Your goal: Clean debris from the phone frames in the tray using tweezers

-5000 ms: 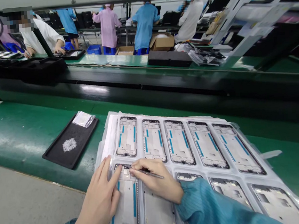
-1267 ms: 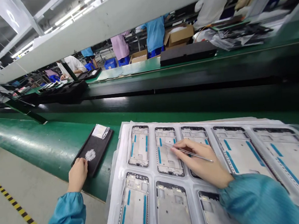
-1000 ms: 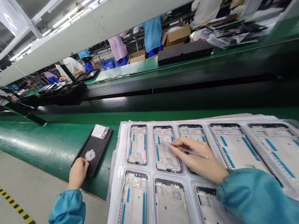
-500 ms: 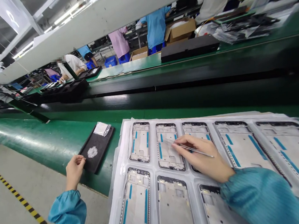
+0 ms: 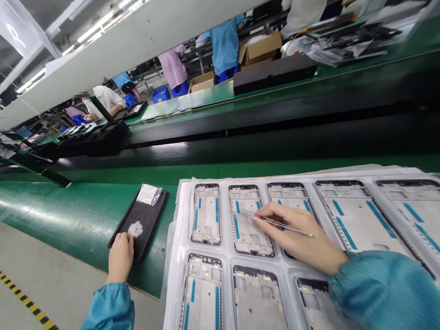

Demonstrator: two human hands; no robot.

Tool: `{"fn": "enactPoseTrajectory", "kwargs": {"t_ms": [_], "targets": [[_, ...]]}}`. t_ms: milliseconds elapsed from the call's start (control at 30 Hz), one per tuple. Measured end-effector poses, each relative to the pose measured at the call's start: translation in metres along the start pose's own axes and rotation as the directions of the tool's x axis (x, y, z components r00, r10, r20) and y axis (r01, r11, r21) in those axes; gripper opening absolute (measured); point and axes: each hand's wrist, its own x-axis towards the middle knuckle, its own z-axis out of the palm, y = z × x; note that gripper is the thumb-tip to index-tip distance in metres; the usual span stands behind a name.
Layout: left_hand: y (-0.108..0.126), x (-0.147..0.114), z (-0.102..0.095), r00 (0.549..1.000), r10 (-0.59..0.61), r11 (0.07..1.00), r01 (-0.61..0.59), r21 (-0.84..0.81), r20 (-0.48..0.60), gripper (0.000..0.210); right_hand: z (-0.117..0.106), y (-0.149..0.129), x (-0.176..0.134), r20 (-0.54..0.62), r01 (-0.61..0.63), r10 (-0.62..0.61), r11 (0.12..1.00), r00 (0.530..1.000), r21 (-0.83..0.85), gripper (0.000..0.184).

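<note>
My right hand holds metal tweezers over a phone frame in the top row of a white plastic tray. Blue strips lie on that frame and on several others. At the left, my left hand rests over the near edge of a shallow black tray, fingers drawn together. Its fingertips reach a small pile of clear bits; whether they pinch any is hidden. A small clear bag with white contents lies at the tray's far end.
A green bench runs along the left, and a dark conveyor belt crosses behind the trays. Beyond it lie a long black box and bagged parts. Other people sit farther back. Striped floor tape shows at lower left.
My left hand has moved right, from the black tray's edge to the pile of clear bits. The right hand stays with the tweezers over the same phone frame. The view has shifted slightly.
</note>
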Motion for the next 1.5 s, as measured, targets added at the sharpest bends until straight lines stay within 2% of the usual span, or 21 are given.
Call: {"fn": "enactPoseTrajectory", "kwargs": {"t_ms": [167, 267, 467, 633, 800, 900, 1000, 1033, 1067, 1133, 1200, 1233, 1267, 1300, 1333, 1367, 1433, 1500], "targets": [[0.009, 0.000, -0.002, 0.999, -0.031, 0.988, 0.027, 0.151, 0.023, 0.027, 0.000, -0.001, 0.001, -0.007, 0.030, -0.030, 0.999, 1.000, 0.015, 0.025], [0.012, 0.000, -0.001, 1.000, -0.007, 0.979, 0.003, 0.202, 0.022, 0.030, -0.001, -0.002, 0.001, -0.001, 0.026, -0.026, 0.999, 1.000, 0.033, 0.025], [0.010, -0.002, 0.002, 0.999, -0.001, 0.978, 0.009, 0.209, -0.037, 0.022, -0.001, -0.005, 0.001, -0.011, 0.018, -0.017, 0.999, 1.000, 0.033, 0.024], [0.008, -0.002, -0.001, 0.998, -0.064, 0.980, 0.062, 0.187, 0.001, 0.028, -0.001, -0.005, 0.001, -0.012, 0.030, -0.029, 0.999, 1.000, 0.041, 0.025], [0.012, 0.001, -0.007, 0.994, -0.109, 0.991, 0.107, 0.075, 0.018, 0.023, 0.001, -0.002, 0.001, -0.039, 0.086, -0.084, 0.995, 0.996, 0.046, 0.020], [0.011, 0.003, -0.019, 0.987, -0.158, 0.983, 0.159, -0.096, 0.025, 0.021, 0.001, -0.002, 0.001, -0.078, 0.104, -0.099, 0.993, 0.992, 0.055, 0.018], [0.008, 0.005, -0.037, 0.968, -0.247, 0.925, 0.246, -0.290, 0.033, 0.012, 0.001, -0.004, 0.001, -0.117, 0.112, -0.105, 0.992, 0.988, 0.063, 0.018], [0.009, 0.005, -0.044, 0.964, -0.262, 0.894, 0.258, -0.367, 0.040, 0.013, 0.001, -0.004, 0.001, -0.127, 0.122, -0.113, 0.990, 0.985, 0.065, 0.017], [0.011, 0.003, -0.051, 0.965, -0.258, 0.856, 0.255, -0.450, 0.054, 0.023, 0.000, -0.003, 0.001, -0.135, 0.131, -0.121, 0.989, 0.983, 0.066, 0.017], [0.025, -0.005, -0.067, 0.975, -0.195, 0.740, 0.218, -0.636, 0.108, 0.052, 0.000, -0.003, 0.002, -0.141, 0.137, -0.125, 0.988, 0.982, 0.073, 0.017], [0.051, -0.020, -0.083, 0.981, -0.098, 0.541, 0.191, -0.819, 0.164, 0.079, 0.000, -0.007, 0.003, -0.155, 0.114, -0.098, 0.989, 0.983, 0.095, 0.017], [0.069, -0.030, -0.092, 0.982, -0.056, 0.374, 0.190, -0.908, 0.183, 0.084, -0.001, -0.011, 0.003, -0.173, 0.099, -0.079, 0.989, 0.982, 0.110, 0.017], [0.087, -0.039, -0.099, 0.984, 0.002, 0.247, 0.173, -0.953, 0.179, 0.081, -0.003, -0.018, 0.003, -0.201, 0.091, -0.064, 0.988, 0.977, 0.128, 0.016], [0.107, -0.049, -0.106, 0.982, 0.120, 0.163, 0.127, -0.978, 0.147, 0.064, -0.005, -0.027, 0.002, -0.236, 0.097, -0.061, 0.985, 0.970, 0.145, 0.014], [0.126, -0.057, -0.112, 0.955, 0.281, 0.087, 0.077, -0.993, 0.099, 0.047, -0.008, -0.038, 0.001, -0.268, 0.115, -0.070, 0.981, 0.961, 0.155, 0.012], [0.144, -0.065, -0.116, 0.903, 0.426, -0.014, 0.073, -0.997, 0.060, 0.035, -0.013, -0.051, -0.002, -0.295, 0.148, -0.095, 0.975, 0.951, 0.163, 0.009], [0.174, -0.078, -0.120, 0.761, 0.648, -0.169, 0.188, -0.968, 0.034, 0.022, -0.024, -0.078, -0.011, -0.302, 0.254, -0.192, 0.950, 0.934, 0.182, 0.010], [0.195, -0.088, -0.120, 0.655, 0.755, -0.261, 0.341, -0.903, 0.028, 0.015, -0.035, -0.103, -0.021, -0.258, 0.357, -0.297, 0.906, 0.919, 0.229, 0.016]]}}
